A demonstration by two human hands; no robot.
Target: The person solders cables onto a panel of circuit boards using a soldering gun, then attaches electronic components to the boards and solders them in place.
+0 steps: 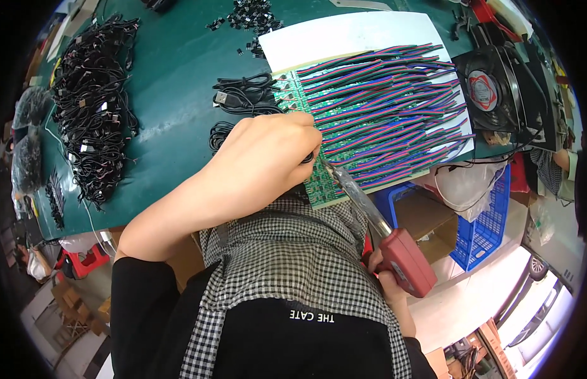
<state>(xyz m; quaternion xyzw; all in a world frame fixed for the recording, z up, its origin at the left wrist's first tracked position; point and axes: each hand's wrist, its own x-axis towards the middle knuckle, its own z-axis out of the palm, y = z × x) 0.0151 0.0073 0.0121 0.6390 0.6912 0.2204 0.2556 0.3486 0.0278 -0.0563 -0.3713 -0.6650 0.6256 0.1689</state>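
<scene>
I have the left hand (274, 148) curled tight on a black cable (308, 158) at the board's left side, fingertips hidden, and the right (389, 281) wrapped round the red soldering iron (408, 262), tip at the board (320, 193). Striped wires (382, 114) span the board; cable bundles (94, 120) lie left on the green table (173, 82).

Garments: black shirt (274, 347) with short sleeves; the left sleeve (138, 297) ends near the elbow. One line of white block lettering (312, 316) is printed across the chest. Over the shirt is a black-and-white checked apron (293, 265), gathered in folds at the near edge of the bench (167, 126). Its bib has a curved upper edge. Two flat shoulder straps (202, 341) carry the same check. Left hand (265, 148) and forearm: bare. Right hand (391, 281): bare, partly hidden.
</scene>
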